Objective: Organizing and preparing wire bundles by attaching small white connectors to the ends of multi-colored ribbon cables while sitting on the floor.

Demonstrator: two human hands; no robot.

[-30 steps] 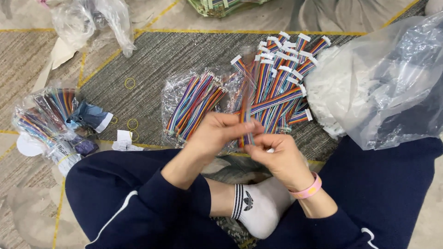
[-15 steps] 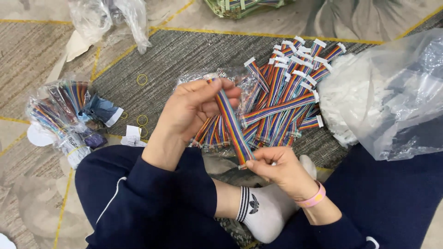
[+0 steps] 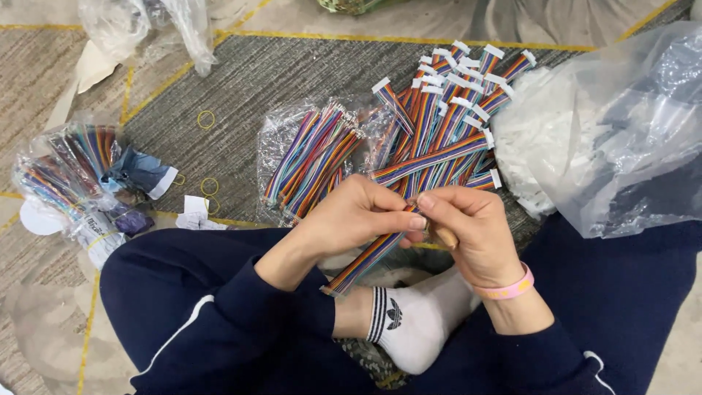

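Rainbow ribbon cable (image 3: 365, 257) is pinched at its upper end by left hand (image 3: 351, 216) and right hand (image 3: 468, 227), both closed on it; connector fitting judged underway, needing fine alignment.

A home floor used for piecework was shown, not a bench or factory line. A patterned grey and beige carpet (image 3: 241, 80) with yellow lines was seen carrying everything. Rainbow ribbon cables with white connectors (image 3: 446, 117) were heaped near its far edge, more cables were kept in clear bags (image 3: 307, 150), and a large plastic bag of white parts (image 3: 585, 139) was laid at the right edge. Loose yellow rubber bands (image 3: 206, 119) were scattered about. Crossed legs in a navy tracksuit (image 3: 190, 307) and a socked foot (image 3: 409, 329) were seen resting on the carpet.
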